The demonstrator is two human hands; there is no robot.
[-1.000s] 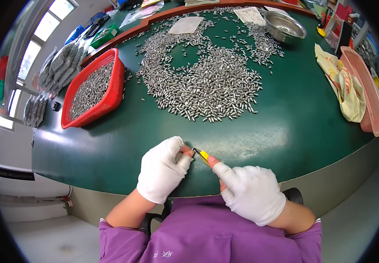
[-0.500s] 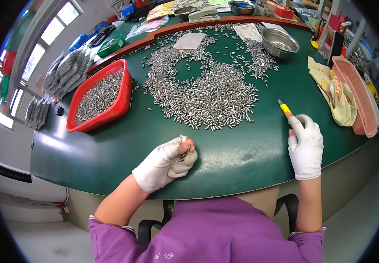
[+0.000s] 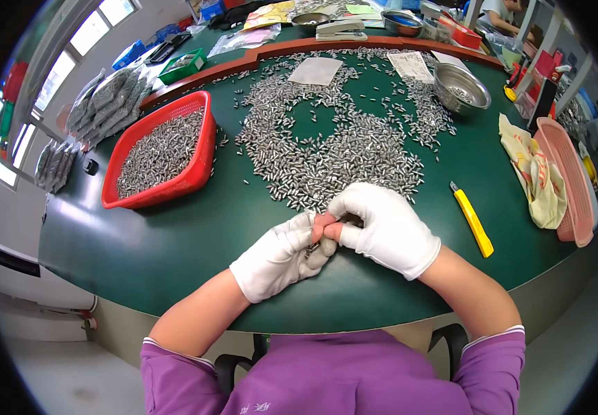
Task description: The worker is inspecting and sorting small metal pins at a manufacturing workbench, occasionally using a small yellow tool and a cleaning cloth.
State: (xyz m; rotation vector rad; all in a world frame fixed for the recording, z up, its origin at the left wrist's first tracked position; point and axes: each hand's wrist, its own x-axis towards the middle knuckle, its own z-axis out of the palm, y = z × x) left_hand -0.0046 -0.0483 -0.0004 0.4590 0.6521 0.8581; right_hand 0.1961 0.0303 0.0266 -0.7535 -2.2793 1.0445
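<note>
My left hand [image 3: 278, 257] and my right hand [image 3: 385, 228], both in white gloves with bare fingertips, meet at the near edge of the green table [image 3: 195, 235]. Their fingertips pinch together on a small metal piece [image 3: 313, 246], mostly hidden between them. Just beyond the hands spreads a wide pile of small silvery metal cylinders [image 3: 333, 149]. A yellow utility knife [image 3: 472, 221] lies on the table to the right of my right hand, apart from it.
A red basket [image 3: 199, 159] full of the same metal pieces stands at the left. A steel bowl [image 3: 459, 88] sits at the back right. A yellow cloth [image 3: 535, 176] and a pink tray [image 3: 574, 183] lie at the right edge. Bags of parts lie far left.
My right hand carried the yellow knife out to the right, laid it on the table, and came back to join my left hand's fingertips.
</note>
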